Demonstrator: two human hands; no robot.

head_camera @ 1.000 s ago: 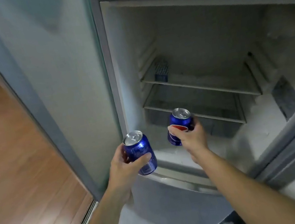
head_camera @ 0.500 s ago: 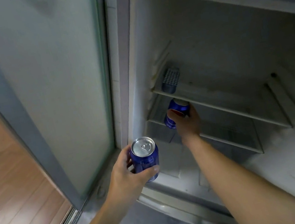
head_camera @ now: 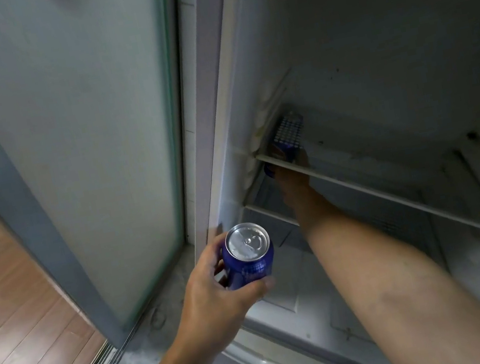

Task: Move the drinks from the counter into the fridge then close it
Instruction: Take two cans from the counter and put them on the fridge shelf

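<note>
Left hand point(head_camera: 212, 295): fingers and thumb wrapped round the side of a blue drink can point(head_camera: 249, 255), held upright with its silver top and pull tab facing up, in front of the lower left corner of the open fridge point(head_camera: 335, 36) and outside it. Right hand point(head_camera: 291, 180): reached into the fridge beneath the upper shelf point(head_camera: 377, 188), well beyond the left hand; mostly hidden behind the shelf's front edge. Second blue can point(head_camera: 283, 150): just past the right hand, against the left inner wall at shelf level, only a blue part showing; the hand appears to hold it, though the grip cannot be made out clearly. Perforated blue-and-white item point(head_camera: 288, 128): directly above the right hand at the back left; what it is cannot be told. Lower shelf point(head_camera: 270, 215): under the right forearm. Frosted glass door point(head_camera: 79, 130): left of the left hand. Wooden floor point(head_camera: 4, 287): further left.
</note>
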